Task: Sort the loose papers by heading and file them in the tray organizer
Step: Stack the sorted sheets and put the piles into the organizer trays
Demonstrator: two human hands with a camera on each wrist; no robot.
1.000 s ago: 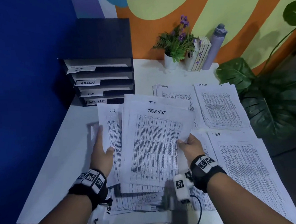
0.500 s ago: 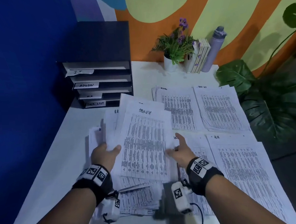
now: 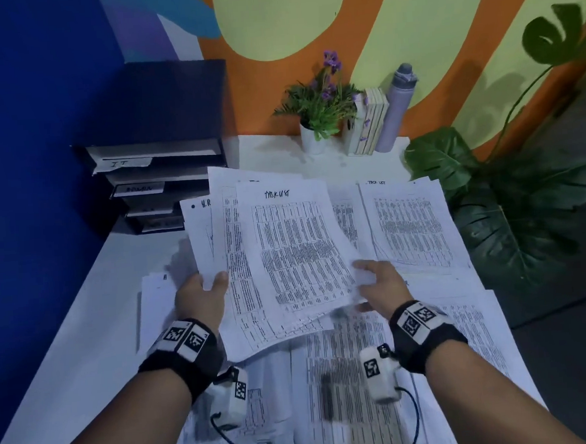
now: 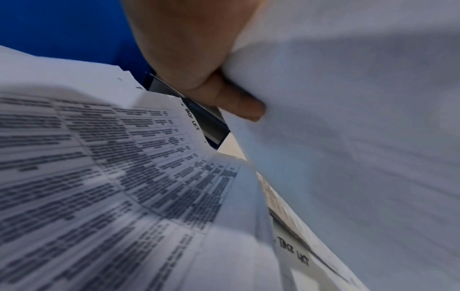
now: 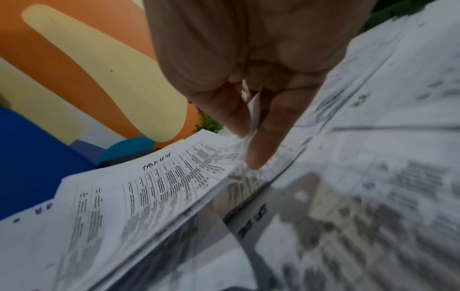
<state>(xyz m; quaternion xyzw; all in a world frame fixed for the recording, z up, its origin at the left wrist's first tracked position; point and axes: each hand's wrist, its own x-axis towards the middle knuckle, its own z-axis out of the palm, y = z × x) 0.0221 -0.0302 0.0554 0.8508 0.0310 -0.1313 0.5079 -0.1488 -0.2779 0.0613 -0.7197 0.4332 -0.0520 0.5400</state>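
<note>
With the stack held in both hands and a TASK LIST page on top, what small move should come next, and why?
Probably slide the top sheet off with the right hand and lay it on the TASK LIST pile at the far right. Its heading matches that pile. The left hand grips the held stack, where an H.R sheet shows behind.

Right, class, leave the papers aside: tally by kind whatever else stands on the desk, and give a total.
Tray organizer: 1
Potted flowering plant: 1
Water bottle: 1
Group of upright books: 1 (number of books unclear)
Total: 4
</note>
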